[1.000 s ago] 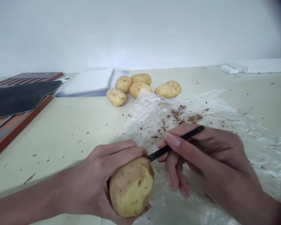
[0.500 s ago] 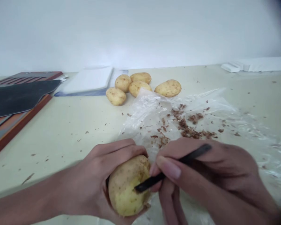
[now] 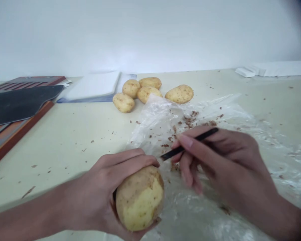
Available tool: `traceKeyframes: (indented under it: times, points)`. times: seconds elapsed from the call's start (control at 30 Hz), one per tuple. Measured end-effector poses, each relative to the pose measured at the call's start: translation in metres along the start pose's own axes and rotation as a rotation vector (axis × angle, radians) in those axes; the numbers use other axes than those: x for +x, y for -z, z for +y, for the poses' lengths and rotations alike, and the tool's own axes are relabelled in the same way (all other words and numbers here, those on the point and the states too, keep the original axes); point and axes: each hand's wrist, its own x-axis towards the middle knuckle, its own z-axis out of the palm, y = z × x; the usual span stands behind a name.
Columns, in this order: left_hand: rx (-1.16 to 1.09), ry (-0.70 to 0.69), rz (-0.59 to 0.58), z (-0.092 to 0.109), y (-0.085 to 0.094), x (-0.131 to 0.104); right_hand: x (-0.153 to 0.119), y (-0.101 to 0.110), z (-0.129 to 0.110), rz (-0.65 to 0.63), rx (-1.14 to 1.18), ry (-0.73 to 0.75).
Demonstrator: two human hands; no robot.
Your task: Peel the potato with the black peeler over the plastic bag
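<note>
Held above the table (image 3: 90,127), toward its near edge: a partly bared potato (image 3: 140,204), gripped firmly in the left hand (image 3: 110,182), with curled fingers over its upper side and pale flesh toward the person. Just to the right, the right hand (image 3: 230,167), closed in a pen-like pinch on a slim black tool (image 3: 173,153). Tip just beside the left fingertips (image 3: 153,161); cannot tell from this angle whether in touch or apart. For good scraping, set the tip at the border between skin and flesh, hold it at a low angle, and make short, light strokes. Before each stroke, draw the left fingertips away from its path. Turn the potato little by little, to meet fresh skin. Under and beyond the right hand, a crumpled plastic sheet (image 3: 153,124) with brown scraps (image 3: 189,121); best to work above it, for easy collecting. Farther, toward the left edge, a wood-framed slatted board (image 3: 27,132) under a dark mat (image 3: 20,103). Near the far edge, five unpeeled potatoes (image 3: 179,94), beside a white slab (image 3: 92,85) on a blue sheet (image 3: 90,99). Toward the far right corner, a folded white strip (image 3: 286,68).
</note>
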Motion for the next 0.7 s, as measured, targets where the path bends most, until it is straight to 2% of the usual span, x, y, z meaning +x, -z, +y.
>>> traceKeyframes:
  times: [0.17, 0.33, 0.4, 0.57, 0.63, 0.7]
  points:
    - [-0.012, -0.039, 0.021, -0.001, 0.002, -0.002, 0.017, 0.005, -0.009, 0.113, -0.067, 0.084]
    - [0.052, -0.022, 0.021, -0.003, 0.002, -0.004, 0.008, 0.023, -0.007, 0.182, -0.012, 0.079]
    - [0.107, -0.021, 0.013, -0.003, 0.002, -0.004, -0.001, 0.024, -0.003, 0.152, 0.044, 0.057]
    - [-0.027, -0.043, 0.014, -0.003, 0.0, -0.004, -0.013, 0.013, 0.007, -0.181, 0.244, -0.102]
    - [0.009, -0.048, 0.019, -0.004, -0.002, -0.006, -0.012, 0.013, 0.008, -0.167, 0.186, -0.083]
    - [0.114, -0.04, 0.033, -0.004, -0.002, -0.01, -0.01, 0.017, 0.006, -0.048, 0.083, -0.023]
